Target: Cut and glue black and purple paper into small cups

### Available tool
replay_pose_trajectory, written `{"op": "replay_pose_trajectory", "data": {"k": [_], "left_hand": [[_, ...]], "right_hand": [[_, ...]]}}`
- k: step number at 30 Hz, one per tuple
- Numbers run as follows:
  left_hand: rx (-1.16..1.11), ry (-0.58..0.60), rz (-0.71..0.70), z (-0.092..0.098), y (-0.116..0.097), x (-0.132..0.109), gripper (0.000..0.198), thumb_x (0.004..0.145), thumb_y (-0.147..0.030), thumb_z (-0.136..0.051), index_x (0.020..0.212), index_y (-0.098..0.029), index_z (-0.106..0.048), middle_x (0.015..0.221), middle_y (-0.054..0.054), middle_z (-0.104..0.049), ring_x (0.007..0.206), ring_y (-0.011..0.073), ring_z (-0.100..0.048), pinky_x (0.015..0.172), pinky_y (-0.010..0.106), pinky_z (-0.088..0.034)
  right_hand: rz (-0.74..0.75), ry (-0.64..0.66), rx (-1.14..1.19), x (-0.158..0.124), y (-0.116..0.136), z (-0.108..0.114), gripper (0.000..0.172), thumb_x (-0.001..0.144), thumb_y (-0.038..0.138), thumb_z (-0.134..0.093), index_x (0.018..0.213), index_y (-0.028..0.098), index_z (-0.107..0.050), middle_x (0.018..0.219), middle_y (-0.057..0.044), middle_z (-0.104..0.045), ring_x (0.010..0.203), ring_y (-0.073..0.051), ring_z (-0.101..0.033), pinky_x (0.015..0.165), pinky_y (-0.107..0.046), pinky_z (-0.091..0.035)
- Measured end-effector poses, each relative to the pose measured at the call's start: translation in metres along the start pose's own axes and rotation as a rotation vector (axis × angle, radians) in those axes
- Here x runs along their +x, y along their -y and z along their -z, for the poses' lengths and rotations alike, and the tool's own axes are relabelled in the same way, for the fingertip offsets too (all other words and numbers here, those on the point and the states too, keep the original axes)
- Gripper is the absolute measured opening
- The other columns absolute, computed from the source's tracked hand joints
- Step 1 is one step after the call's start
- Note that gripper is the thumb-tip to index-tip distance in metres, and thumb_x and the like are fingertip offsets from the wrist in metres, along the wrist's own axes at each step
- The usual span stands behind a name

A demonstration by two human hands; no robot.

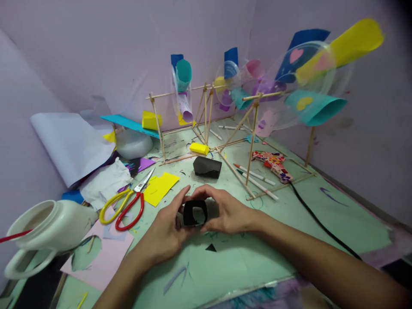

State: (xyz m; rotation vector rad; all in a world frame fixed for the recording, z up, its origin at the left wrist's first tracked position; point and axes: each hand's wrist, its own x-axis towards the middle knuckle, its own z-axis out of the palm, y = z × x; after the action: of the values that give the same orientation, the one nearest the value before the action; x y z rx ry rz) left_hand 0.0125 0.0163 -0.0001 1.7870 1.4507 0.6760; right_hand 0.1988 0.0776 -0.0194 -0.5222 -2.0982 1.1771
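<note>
Between my two hands, low over the table, is a short black paper tube (190,219) with its open end facing me. The fingers and thumb of my left hand (167,225) curl round its left side. My right hand (227,212) grips the tube from the right, thumb below and fingers over the top. Just beyond my fingertips lies a second black paper tube (207,167), on its side. A small black paper triangle (211,247) rests on the table in front of my right hand.
Scissors (130,204) and yellow paper (160,188) lie left, near a tilted white mug (61,223). Stick frames with paper-cup wheels (312,81) stand behind. Felt pens (257,184) and a patterned glue gun (273,163) with its black cord (318,223) lie right. A small yellow tube (199,149) sits farther back.
</note>
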Motion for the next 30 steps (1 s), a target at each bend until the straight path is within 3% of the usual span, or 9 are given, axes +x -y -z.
{"op": "replay_pose_trajectory", "data": {"k": [3, 5, 12, 17, 21, 23, 26, 28, 30], "left_hand": [[-0.033, -0.029, 0.089, 0.005, 0.006, 0.0, 0.077, 0.069, -0.019, -0.057, 0.138, -0.021, -0.023, 0.121, 0.011, -0.053, 0.071, 0.0129, -0.057, 0.064, 0.029, -0.048], [-0.014, -0.053, 0.116, 0.009, 0.01, -0.001, 0.074, 0.068, -0.019, -0.056, 0.136, -0.021, -0.027, 0.119, 0.01, -0.053, 0.067, 0.0111, -0.054, 0.062, 0.028, -0.047], [0.113, 0.028, 0.167, 0.01, 0.014, -0.006, 0.069, 0.07, -0.021, -0.055, 0.135, -0.024, -0.032, 0.092, 0.003, -0.056, 0.074, 0.0163, -0.055, 0.073, 0.034, -0.045], [0.113, 0.028, 0.135, 0.003, 0.025, -0.011, 0.066, 0.074, -0.019, -0.053, 0.135, -0.029, -0.032, 0.097, 0.005, -0.057, 0.087, 0.0202, -0.055, 0.082, 0.038, -0.043], [0.083, -0.028, 0.114, 0.0, 0.028, -0.01, 0.066, 0.071, -0.019, -0.056, 0.132, -0.029, -0.037, 0.098, 0.007, -0.058, 0.085, 0.0223, -0.056, 0.079, 0.039, -0.046], [-0.004, -0.088, 0.179, 0.0, 0.026, -0.007, 0.064, 0.069, -0.021, -0.057, 0.131, -0.028, -0.038, 0.097, 0.007, -0.058, 0.076, 0.0199, -0.057, 0.072, 0.037, -0.048], [-0.31, -0.19, 0.297, -0.004, 0.021, -0.002, 0.065, 0.068, -0.027, -0.061, 0.129, -0.025, -0.037, 0.109, 0.01, -0.055, 0.075, 0.0178, -0.057, 0.064, 0.033, -0.05], [-0.575, -0.18, 0.281, -0.01, 0.017, 0.001, 0.067, 0.066, -0.029, -0.065, 0.127, -0.022, -0.037, 0.115, 0.012, -0.053, 0.08, 0.0183, -0.058, 0.064, 0.031, -0.05], [-0.787, -0.123, 0.191, -0.017, 0.01, 0.004, 0.065, 0.064, -0.027, -0.068, 0.123, -0.021, -0.04, 0.112, 0.011, -0.057, 0.081, 0.0185, -0.06, 0.065, 0.03, -0.05]], "right_hand": [[-0.03, -0.025, -0.063, 0.001, -0.002, 0.005, 0.062, 0.06, 0.029, -0.077, 0.115, 0.018, -0.049, 0.105, -0.007, -0.057, 0.095, -0.02, -0.055, 0.083, -0.034, -0.043], [-0.008, -0.015, -0.112, 0.002, -0.002, 0.007, 0.058, 0.06, 0.031, -0.077, 0.111, 0.017, -0.053, 0.103, -0.007, -0.057, 0.096, -0.021, -0.055, 0.084, -0.034, -0.042], [-0.026, 0.095, -0.157, 0.0, 0.007, 0.002, 0.05, 0.062, 0.022, -0.074, 0.107, 0.018, -0.053, 0.101, -0.005, -0.061, 0.092, -0.018, -0.057, 0.081, -0.03, -0.044], [-0.032, 0.11, -0.195, 0.001, 0.006, 0.0, 0.057, 0.061, 0.023, -0.075, 0.112, 0.018, -0.051, 0.109, -0.009, -0.06, 0.099, -0.022, -0.056, 0.086, -0.035, -0.043], [-0.143, 0.063, -0.054, 0.005, 0.004, 0.001, 0.051, 0.062, 0.026, -0.075, 0.108, 0.022, -0.053, 0.103, -0.006, -0.062, 0.093, -0.021, -0.057, 0.082, -0.034, -0.045], [-0.255, -0.041, 0.112, 0.006, 0.002, 0.002, 0.049, 0.062, 0.029, -0.076, 0.105, 0.023, -0.054, 0.099, -0.005, -0.061, 0.089, -0.02, -0.058, 0.076, -0.032, -0.047], [-0.364, -0.276, 0.379, 0.006, -0.003, 0.003, 0.053, 0.057, 0.036, -0.078, 0.103, 0.024, -0.053, 0.105, -0.005, -0.058, 0.092, -0.022, -0.057, 0.073, -0.03, -0.048], [-0.356, -0.37, 0.536, 0.005, -0.007, 0.0, 0.057, 0.055, 0.039, -0.08, 0.103, 0.026, -0.053, 0.109, -0.005, -0.056, 0.095, -0.023, -0.057, 0.075, -0.031, -0.048], [-0.342, -0.375, 0.661, 0.004, -0.01, -0.006, 0.058, 0.056, 0.039, -0.079, 0.105, 0.029, -0.051, 0.109, -0.004, -0.057, 0.096, -0.022, -0.057, 0.081, -0.033, -0.046]]}}
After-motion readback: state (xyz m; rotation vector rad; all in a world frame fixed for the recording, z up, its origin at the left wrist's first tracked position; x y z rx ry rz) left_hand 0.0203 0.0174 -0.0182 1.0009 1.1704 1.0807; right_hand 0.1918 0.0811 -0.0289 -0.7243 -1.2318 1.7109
